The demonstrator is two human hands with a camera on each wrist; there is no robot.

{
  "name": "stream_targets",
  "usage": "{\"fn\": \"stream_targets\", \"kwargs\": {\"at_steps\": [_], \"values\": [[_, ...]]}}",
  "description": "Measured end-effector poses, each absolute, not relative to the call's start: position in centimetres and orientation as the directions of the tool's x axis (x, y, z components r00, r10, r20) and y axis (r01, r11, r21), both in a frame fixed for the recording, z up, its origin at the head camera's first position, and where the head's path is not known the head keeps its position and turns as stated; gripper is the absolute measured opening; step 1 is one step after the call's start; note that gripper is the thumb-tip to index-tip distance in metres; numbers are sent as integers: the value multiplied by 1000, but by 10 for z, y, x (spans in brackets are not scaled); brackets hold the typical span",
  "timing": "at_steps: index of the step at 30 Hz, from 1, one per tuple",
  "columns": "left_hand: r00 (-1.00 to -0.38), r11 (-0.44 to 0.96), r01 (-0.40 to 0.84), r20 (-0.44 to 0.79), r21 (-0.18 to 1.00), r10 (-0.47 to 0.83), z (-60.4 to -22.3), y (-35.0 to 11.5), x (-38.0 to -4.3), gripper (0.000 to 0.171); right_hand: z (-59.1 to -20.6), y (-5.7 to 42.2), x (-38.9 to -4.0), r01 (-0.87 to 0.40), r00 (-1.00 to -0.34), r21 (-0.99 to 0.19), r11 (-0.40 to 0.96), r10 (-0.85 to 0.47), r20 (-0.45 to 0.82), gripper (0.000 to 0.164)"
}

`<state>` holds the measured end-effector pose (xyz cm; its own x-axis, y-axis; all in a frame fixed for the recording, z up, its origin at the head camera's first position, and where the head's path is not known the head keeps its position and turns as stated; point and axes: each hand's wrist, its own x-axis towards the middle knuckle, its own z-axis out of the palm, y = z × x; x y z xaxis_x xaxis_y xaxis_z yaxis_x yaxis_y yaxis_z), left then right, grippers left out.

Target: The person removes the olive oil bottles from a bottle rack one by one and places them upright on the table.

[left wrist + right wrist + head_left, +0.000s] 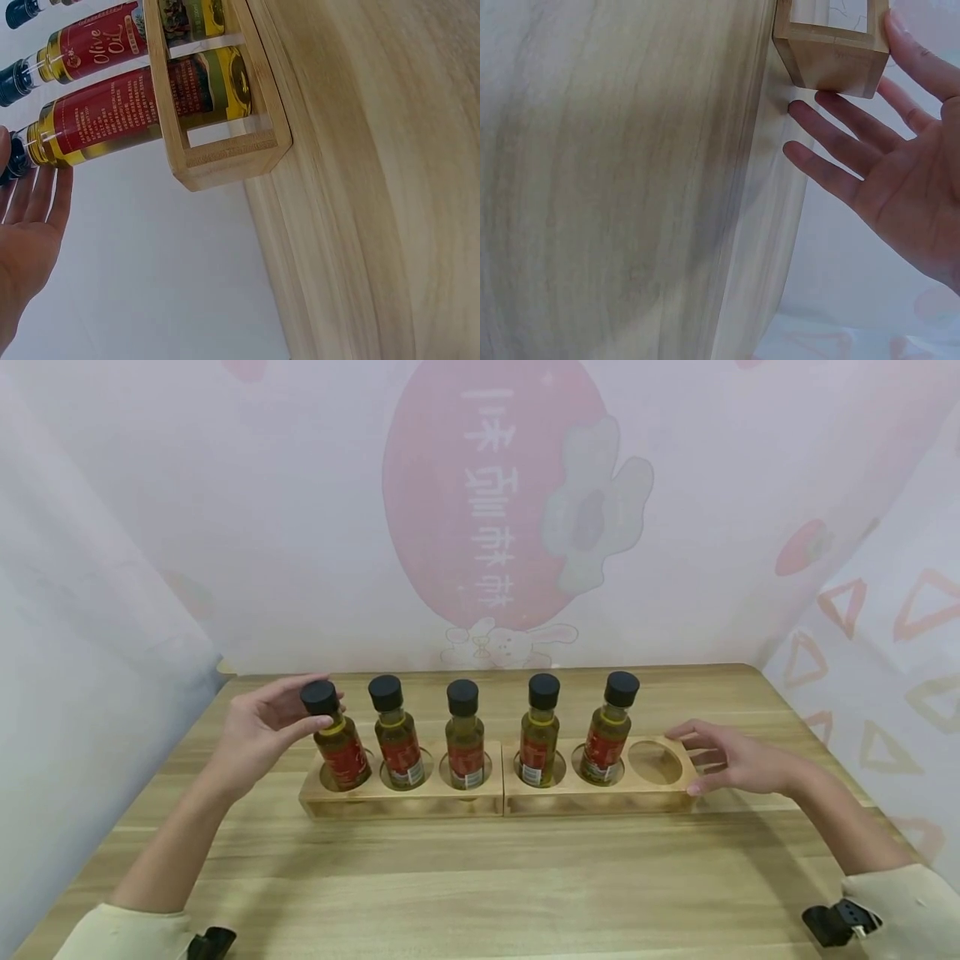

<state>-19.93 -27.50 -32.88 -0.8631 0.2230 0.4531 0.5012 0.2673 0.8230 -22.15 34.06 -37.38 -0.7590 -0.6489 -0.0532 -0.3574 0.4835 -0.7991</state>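
Cream sleeves [907, 906] sit nearest on my feed; fingers of my left hand [257, 727] grasp the leftmost bottle [344, 756], those of my right hand [741, 762] the right rack [600, 804].

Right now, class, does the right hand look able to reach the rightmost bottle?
Probably yes: the right hand is at the right end of the wooden rack, and nothing appears to stand between it and the rightmost bottle, just an empty round hole.

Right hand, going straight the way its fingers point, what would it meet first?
Likely the outer end of the pale, rectangular wooden rack on the right, beside its empty round hole; the right hand may be touching it, depth is unclear.
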Motion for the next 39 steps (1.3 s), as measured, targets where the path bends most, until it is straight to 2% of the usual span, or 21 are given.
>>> {"fn": "stream_targets", "kwargs": {"at_steps": [13, 20, 27, 34, 39], "values": [[-851, 402, 522, 496, 752, 176, -327, -267, -198, 46, -374, 340, -221, -302, -755, -830, 470, -649, -93, 71], [-846, 381, 530, 500, 758, 182, -326, -264, -199, 46, -371, 339, -222, -271, -760, -828, 491, -637, -129, 73], [-840, 285, 542, 519, 791, 158, -322, -263, -201, 50, -370, 338, -222, -245, -761, -836, 490, -631, -146, 73], [-843, 399, 519, 530, 756, 93, -313, -263, -199, 54, -370, 338, -221, -248, -761, -835, 491, -632, -146, 73], [-846, 388, 504, 532, 772, 39, -308, -262, -199, 54, -369, 338, -221, -247, -762, -832, 496, -630, -149, 74]]}}
